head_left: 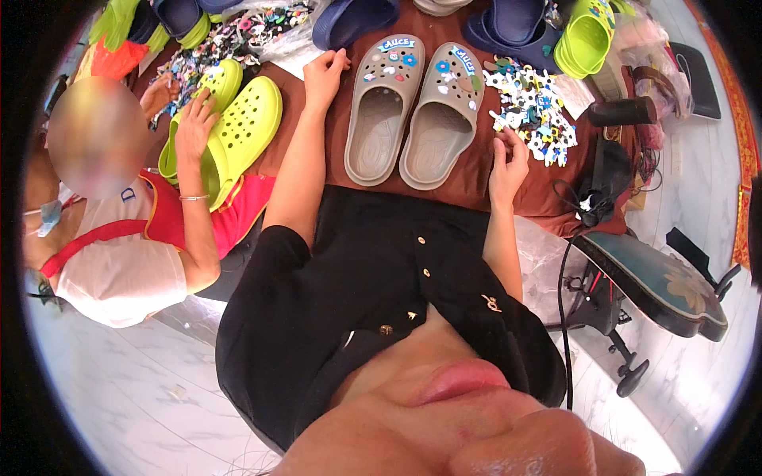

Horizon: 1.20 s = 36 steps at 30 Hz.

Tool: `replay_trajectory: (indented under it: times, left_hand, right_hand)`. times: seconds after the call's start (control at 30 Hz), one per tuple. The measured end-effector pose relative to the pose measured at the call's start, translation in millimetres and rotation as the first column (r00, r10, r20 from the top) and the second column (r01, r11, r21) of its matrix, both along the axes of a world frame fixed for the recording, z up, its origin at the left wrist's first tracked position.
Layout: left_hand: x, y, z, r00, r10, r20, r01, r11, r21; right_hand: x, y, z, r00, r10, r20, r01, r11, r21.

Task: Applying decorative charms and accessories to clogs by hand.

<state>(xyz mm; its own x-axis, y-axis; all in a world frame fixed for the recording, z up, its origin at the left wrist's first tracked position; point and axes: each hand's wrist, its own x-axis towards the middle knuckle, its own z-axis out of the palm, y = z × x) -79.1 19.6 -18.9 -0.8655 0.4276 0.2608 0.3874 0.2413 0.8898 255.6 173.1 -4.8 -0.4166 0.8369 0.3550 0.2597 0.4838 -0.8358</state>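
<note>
While left hand (322, 78) and right hand (509, 162) are resting half-curled, contents unclear, shoe charms (541, 117) are looking light, rubbery, edge-pinchable.

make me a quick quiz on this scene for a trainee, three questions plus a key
1. What colour is the clog pair lying between the person's left hand and right hand?
2. True or false: both of those clogs are bare, with nothing fitted on top.
3. Whose hand is on the lime clogs?
A) the person's left
B) the person's right
C) a co-worker's

Key
1. Grey.
2. False: both carry colourful charms.
3. C: the co-worker's hand is on them, at the left of the picture.
</note>
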Motion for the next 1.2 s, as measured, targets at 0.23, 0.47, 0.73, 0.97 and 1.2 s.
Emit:
replay_trajectory:
  times: [0.23, 0.47, 0.73, 0.97, 1.2]
  left_hand:
    - [42.0, -41.8, 60.4, 0.967, -0.217, 0.136, 0.186, 0.96, 0.21]
    - [127.1, -46.8, 99.6, 0.731, -0.595, -0.334, 0.497, 0.8, -0.338]
    - [143.2, -1.7, 59.1, 0.701, -0.6, -0.386, 0.258, 0.718, -0.647]
    - [141.0, 8.7, 58.5, 0.757, -0.499, -0.421, 0.189, 0.785, -0.59]
    - [156.4, 19.3, 127.8, 0.724, -0.461, -0.512, 0.25, 0.868, -0.429]
  right_hand:
    - [0.5, -0.5, -5.5, 1.0, 0.007, 0.029, -0.008, 0.999, 0.049]
    - [-0.2, 3.2, -12.1, 0.999, 0.039, 0.013, -0.04, 0.995, 0.087]
    - [4.0, -0.5, -16.9, 0.995, 0.09, -0.031, -0.088, 0.994, 0.058]
    - [2.4, 1.8, -22.2, 0.987, 0.113, -0.116, -0.114, 0.993, -0.003]
    - [3.3, 3.4, -27.7, 0.978, 0.118, -0.171, -0.118, 0.993, 0.007]
